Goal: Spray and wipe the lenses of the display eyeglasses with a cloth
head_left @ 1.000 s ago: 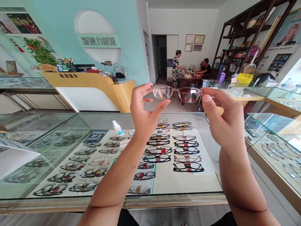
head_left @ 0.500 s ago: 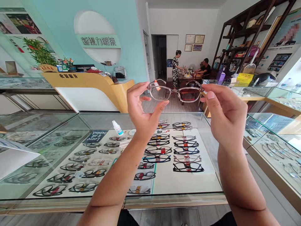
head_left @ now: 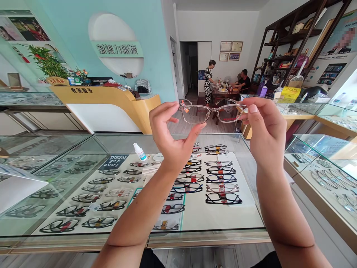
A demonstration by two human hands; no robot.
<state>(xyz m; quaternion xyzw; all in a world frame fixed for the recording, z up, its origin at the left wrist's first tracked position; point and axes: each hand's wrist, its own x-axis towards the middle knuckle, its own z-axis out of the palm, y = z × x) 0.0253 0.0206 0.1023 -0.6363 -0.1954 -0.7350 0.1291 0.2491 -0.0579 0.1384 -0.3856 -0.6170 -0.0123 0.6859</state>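
Note:
A pair of clear-framed glasses (head_left: 213,110) is held up in front of me, above the far edge of the glass counter. My left hand (head_left: 174,132) grips its left end with the fingers, near an orange tag; the thumb reaches under the left lens. At the right end, my right hand (head_left: 264,130) pinches the frame near the hinge between thumb and fingers. The temples point away from me. Under my arms, rows of glasses (head_left: 223,198) lie in the display case.
A white bottle (head_left: 140,152) stands on the glass counter (head_left: 220,235), left of my left forearm. Another display case (head_left: 323,178) is at the right. Farther back are a wooden reception desk (head_left: 111,98) and two people at a table.
The glasses have shifted slightly right and tilted a little, their right end now higher relative to the left. My left fingers moved slightly with them; my right hand shifted slightly left.

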